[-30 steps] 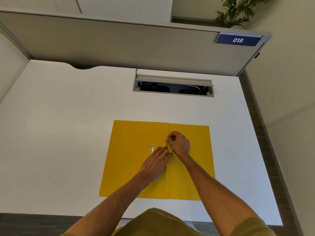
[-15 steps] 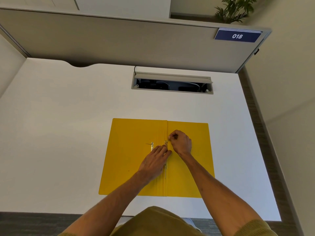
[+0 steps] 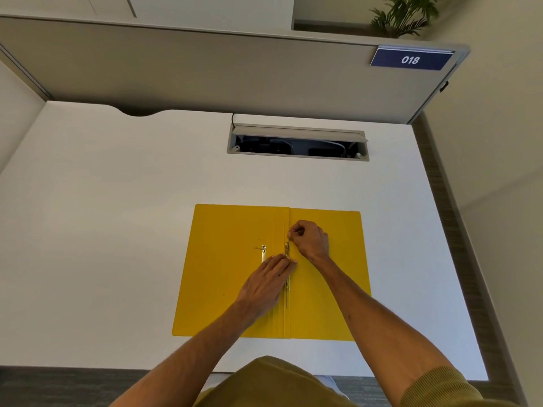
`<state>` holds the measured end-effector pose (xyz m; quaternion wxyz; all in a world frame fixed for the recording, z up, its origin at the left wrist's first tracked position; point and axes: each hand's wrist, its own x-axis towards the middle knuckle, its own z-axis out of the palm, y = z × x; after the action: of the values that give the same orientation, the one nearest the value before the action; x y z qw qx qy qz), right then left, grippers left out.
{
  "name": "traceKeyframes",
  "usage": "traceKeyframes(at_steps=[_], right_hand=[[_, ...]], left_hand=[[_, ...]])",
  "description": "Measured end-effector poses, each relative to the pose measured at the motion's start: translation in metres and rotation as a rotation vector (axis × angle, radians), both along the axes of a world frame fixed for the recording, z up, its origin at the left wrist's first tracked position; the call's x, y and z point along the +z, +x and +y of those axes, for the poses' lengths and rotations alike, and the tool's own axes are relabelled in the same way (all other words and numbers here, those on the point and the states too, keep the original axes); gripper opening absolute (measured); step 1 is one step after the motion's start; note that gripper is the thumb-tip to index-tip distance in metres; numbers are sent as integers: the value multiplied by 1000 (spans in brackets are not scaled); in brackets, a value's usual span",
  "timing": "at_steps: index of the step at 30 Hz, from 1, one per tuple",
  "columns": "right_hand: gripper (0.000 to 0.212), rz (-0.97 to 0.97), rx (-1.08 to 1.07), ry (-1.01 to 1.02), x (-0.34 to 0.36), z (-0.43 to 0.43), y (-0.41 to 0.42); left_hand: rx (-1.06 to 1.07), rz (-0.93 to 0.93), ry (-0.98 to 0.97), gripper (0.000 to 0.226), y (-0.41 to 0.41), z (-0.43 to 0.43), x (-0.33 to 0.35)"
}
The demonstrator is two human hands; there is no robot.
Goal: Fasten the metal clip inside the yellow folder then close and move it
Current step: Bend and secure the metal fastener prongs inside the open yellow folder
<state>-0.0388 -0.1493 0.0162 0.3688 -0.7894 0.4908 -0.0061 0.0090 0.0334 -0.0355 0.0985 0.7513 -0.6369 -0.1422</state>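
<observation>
The yellow folder (image 3: pixel 229 277) lies open and flat on the white desk (image 3: pixel 117 230), near its front edge. A brass metal clip (image 3: pixel 287 251) runs along the folder's spine fold. A second loose metal strip (image 3: pixel 263 253) lies on the left flap. My left hand (image 3: pixel 266 284) rests flat on the fold, its fingertips pressing the clip. My right hand (image 3: pixel 310 240) is curled just right of the fold, its thumb and forefinger pinched at the clip's upper end. What it pinches is too small to make out.
An open cable hatch (image 3: pixel 296 143) is set into the desk behind the folder. A grey partition (image 3: pixel 205 69) with a blue "018" sign (image 3: pixel 410 59) closes off the back. A beige wall stands to the right.
Both hands stay at the clip. My right hand's pinch has shifted slightly up along the fold. The folder has not moved.
</observation>
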Motion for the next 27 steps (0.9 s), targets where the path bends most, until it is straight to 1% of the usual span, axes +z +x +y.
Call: traceKeyframes(at_steps=[4,8,13,17,22,25,27], right_hand=[[11,-11,59,7,0,-1,7],[13,18,117,-1,2,-3,12],[13,7,74,-5,3,-1,10],[14,-48,-15,0,4,1,3],[14,-208,-139,-82,4,7,-18],[12,-245,-103,-138,-2,23,-31],[9,-269,-28,-156,-4,39,-33]], left_hand=[[3,19,10,66,1,-1,1],[-4,34,23,67,3,-2,2],[5,62,16,68,2,-1,0],[8,73,45,72,2,6,-3],[26,85,64,79,-2,18,-5],[11,120,52,82,5,26,-4],[6,134,50,79,15,33,-2]])
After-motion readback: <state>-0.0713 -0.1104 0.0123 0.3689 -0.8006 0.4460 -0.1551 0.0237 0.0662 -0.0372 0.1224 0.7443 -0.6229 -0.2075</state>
